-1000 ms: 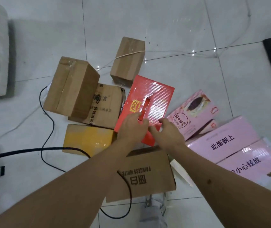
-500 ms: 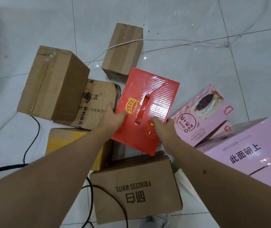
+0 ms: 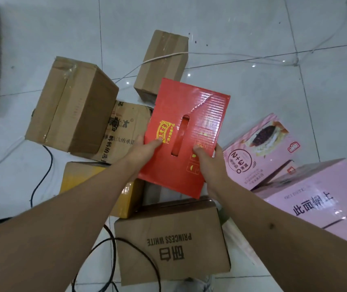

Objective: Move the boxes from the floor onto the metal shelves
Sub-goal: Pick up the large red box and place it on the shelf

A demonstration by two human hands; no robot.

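Observation:
A red box (image 3: 197,114) with a handle slot and a yellow logo is held above the pile of boxes on the floor. My left hand (image 3: 141,152) grips its left edge, thumb on the top face. My right hand (image 3: 208,161) grips its right edge, thumb on top as well. Below it lie a brown "PRINCESS WHITE" box (image 3: 172,243), a yellow box (image 3: 79,178), a large brown box (image 3: 71,104), a printed brown box (image 3: 126,131) and a small brown box (image 3: 164,60). No shelves are in view.
Pink boxes sit at the right: one with a cake picture (image 3: 259,150) and a larger one with black characters (image 3: 320,197). A black cable (image 3: 41,175) and a white cord (image 3: 231,57) run across the glossy white tile floor (image 3: 252,28).
Both hands went from the handle slot to the red box's side edges and lifted it off the pile. The view has shifted and come closer to the boxes.

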